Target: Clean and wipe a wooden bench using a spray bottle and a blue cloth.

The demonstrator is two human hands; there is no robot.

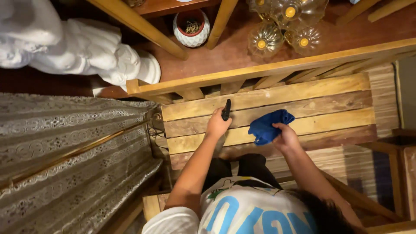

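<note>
Blue cloth point(269, 125), soft and crumpled, sits gripped in the right hand point(284, 138) over the rough wooden slat platform point(329, 104), while the left hand point(216, 125) clasps a slim black handle point(226, 109) near the platform's rear rail point(277, 69), bare planks open rightward.

bare planks of the wooden pallet point(329, 102) lie open to the right; the slanted rail point(277, 69) bars the far edge, patterned cloth point(65, 147) crowds the left.
</note>
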